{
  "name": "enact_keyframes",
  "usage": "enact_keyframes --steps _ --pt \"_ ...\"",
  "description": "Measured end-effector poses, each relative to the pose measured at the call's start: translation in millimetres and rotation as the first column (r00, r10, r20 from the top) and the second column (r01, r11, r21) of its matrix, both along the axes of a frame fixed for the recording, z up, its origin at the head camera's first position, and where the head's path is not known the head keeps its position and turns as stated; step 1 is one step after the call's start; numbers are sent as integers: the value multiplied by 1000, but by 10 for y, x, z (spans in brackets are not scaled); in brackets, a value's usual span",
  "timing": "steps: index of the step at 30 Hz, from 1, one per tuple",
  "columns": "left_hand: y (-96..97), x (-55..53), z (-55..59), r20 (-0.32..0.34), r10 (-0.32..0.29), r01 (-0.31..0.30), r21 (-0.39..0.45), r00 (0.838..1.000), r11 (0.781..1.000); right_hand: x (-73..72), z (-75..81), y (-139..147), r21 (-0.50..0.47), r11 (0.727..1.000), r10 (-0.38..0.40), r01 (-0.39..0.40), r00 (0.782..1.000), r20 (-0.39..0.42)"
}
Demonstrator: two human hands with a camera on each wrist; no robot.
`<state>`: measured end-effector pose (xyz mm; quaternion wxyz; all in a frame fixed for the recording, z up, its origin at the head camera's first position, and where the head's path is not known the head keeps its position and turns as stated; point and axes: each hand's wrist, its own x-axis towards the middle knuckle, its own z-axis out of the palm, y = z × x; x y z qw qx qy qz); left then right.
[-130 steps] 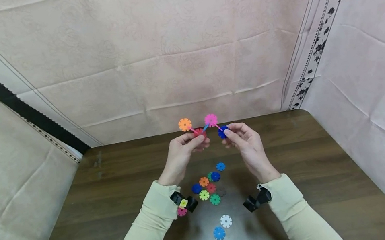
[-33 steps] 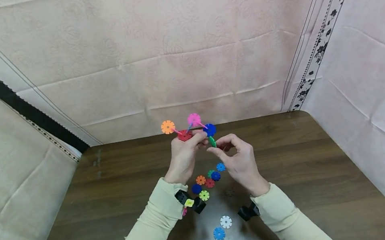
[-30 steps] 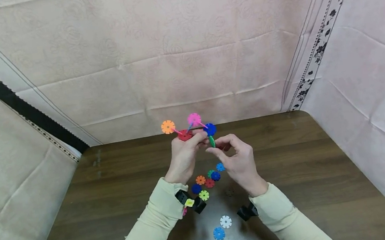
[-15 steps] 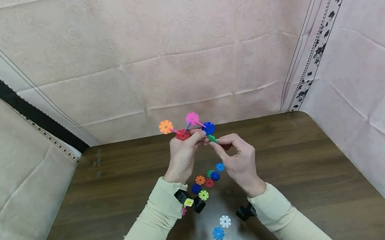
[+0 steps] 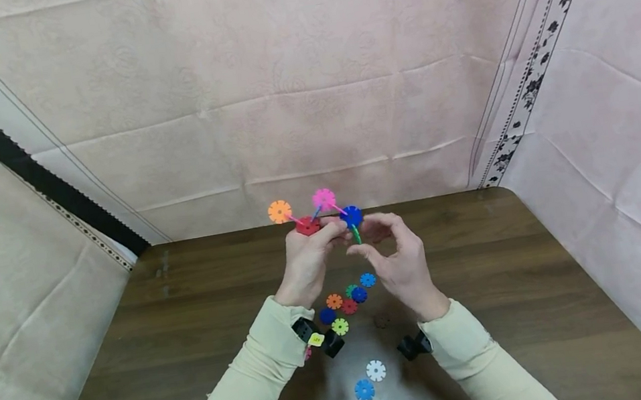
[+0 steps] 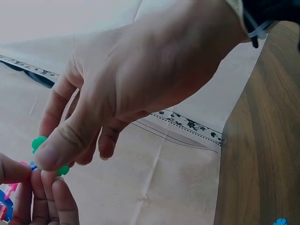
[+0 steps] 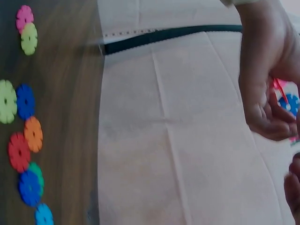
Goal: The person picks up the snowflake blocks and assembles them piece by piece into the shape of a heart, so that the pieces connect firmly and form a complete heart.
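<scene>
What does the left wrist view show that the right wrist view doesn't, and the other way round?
Only the left wrist view shows a flowered cloth border and a black wrist-worn device. Only the right wrist view shows a loose orange disc, a loose red disc and a loose pink disc. Both show the left hand, the right hand, the wooden table and part of the joined discs.

Head cam looks forward-down over table (image 5: 217, 294); wrist cams (image 5: 333, 344) closer in, facing sideways; all three catch the held disc chain (image 5: 324, 199).
</scene>
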<state>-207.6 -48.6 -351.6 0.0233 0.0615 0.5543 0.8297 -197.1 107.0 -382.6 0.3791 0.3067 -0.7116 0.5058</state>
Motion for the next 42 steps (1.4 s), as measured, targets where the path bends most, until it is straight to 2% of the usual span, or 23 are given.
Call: enact_keyframes --steps 3,7,14,23,28,32,37,42 --pt "9 10 -6 1 -31 31 -25 1000 999 -105 -43 100 103 992 71 -74 997 30" --pt "22 19 -12 0 -61 61 -53 998 997 -117 24 188 216 963 154 -163 986 61" --pt "21 19 -10 14 -85 85 -42 996 995 -115 62 277 291 936 176 -197 980 97" --pt "22 10 -32 41 -112 112 -20 993 993 -110 97 289 262 935 210 -240 968 136" --pt "25 16 -24 36 -105 105 -25 994 994 -27 199 259 252 939 206 -233 970 127" --pt "19 19 -20 14 -126 126 -30 992 992 67 285 241 215 945 219 -247 965 144" --pt "-37 -8 -11 -21 -167 167 -11 986 986 107 316 256 120 957 239 -262 954 180" --pt "-137 -54 22 -72 -139 140 5 988 990 92 332 318 87 971 205 -224 961 185"
